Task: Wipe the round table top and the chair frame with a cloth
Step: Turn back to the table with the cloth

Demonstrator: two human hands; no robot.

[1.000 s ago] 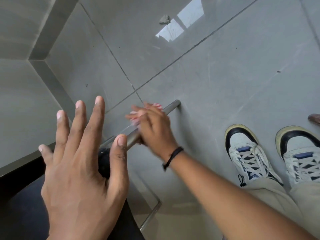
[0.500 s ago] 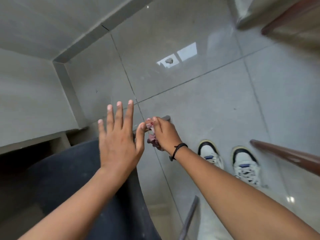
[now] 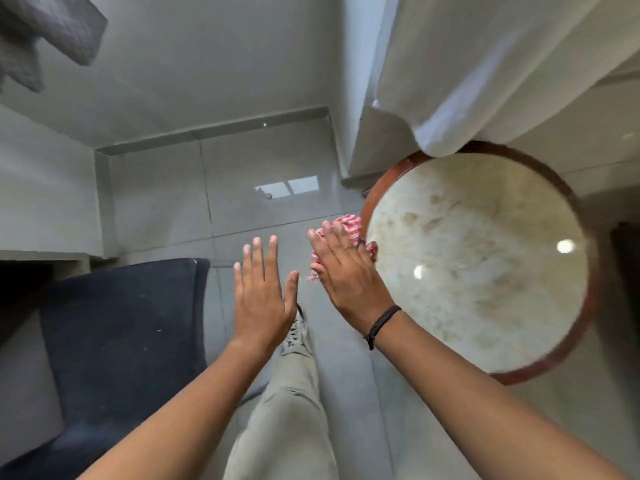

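While the right hand (image 3: 341, 268) lies flat with its fingers (image 3: 332, 237) stretched out together, it presses a red-and-white checked cloth (image 3: 349, 226) against the left edge of the round table (image 3: 478, 258). Most of the cloth is hidden under the palm; a bunch shows past the fingertips at the rim, a bit by the thumb, and a frayed corner pokes out on the hand's left side. A dark band (image 3: 381, 323) circles that wrist.

The table top is pale, mottled stone with two bright light spots on it, set in a reddish-brown rim (image 3: 585, 327). White fabric (image 3: 485, 64) hangs over the table's far edge and covers part of the rim there.

The left hand (image 3: 263, 292) is empty and open, fingers straight and close together, thumb spread to the side. It hangs over the floor (image 3: 166, 192), just left of the right hand and not touching it, the cloth or the table.

A dark blue chair (image 3: 117, 334) stands at the lower left, well apart from the table, with the person's trouser leg (image 3: 287, 420) and shoe (image 3: 298, 332) between them. Neither hand touches the chair. Its frame cannot be made out. Grey glossy tiles cover the floor, and a grey fuzzy shape (image 3: 48, 32) sits blurred in the top left corner.
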